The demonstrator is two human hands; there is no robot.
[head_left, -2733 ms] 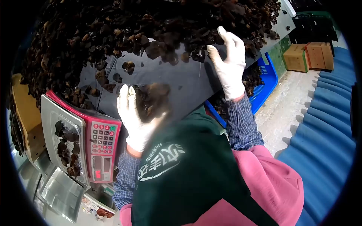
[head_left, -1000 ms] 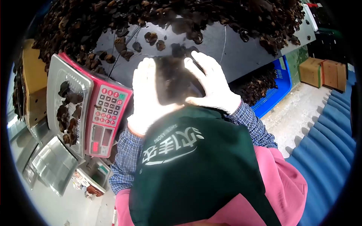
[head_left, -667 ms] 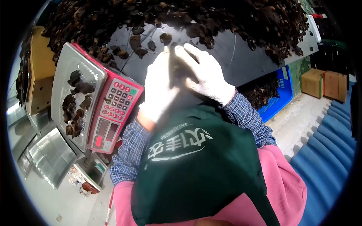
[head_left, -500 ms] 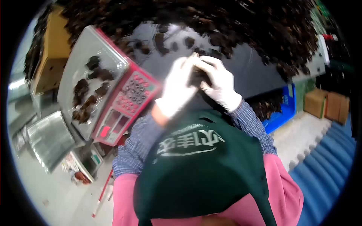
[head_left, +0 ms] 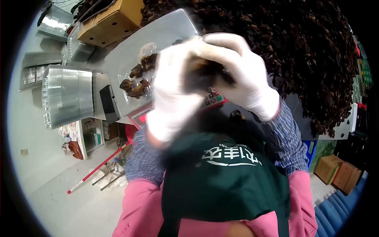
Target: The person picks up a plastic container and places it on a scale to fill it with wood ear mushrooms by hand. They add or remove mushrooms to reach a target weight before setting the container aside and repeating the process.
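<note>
My left hand point(head_left: 171, 87), in a white glove, is curled around one side of some dark brown mushroom pieces point(head_left: 203, 77). My right hand point(head_left: 248, 73), gloved alike, closes on them from the other side with its fingers over the top. Motion blurs the held pieces, and the gloves partly hide them. Both hands are raised above the right edge of a clear plastic tray point(head_left: 166, 29), which rests on a red scale point(head_left: 216, 102). Several curled mushroom pieces point(head_left: 136, 89) lie in that tray. A single small piece point(head_left: 237, 115) sits on the dark tabletop below my right hand.
A large heap of dark mushrooms point(head_left: 284, 43) covers the back and right of the table. On the left are a cardboard box point(head_left: 108, 25), a black phone point(head_left: 109, 103) and stacked clear plastic boxes point(head_left: 69, 94). More cartons point(head_left: 333, 170) stand at lower right.
The view has swung, so the scale and tray appear nearer the middle. My hands have come up from the dark tabletop to beside the tray, still together around dark pieces.
</note>
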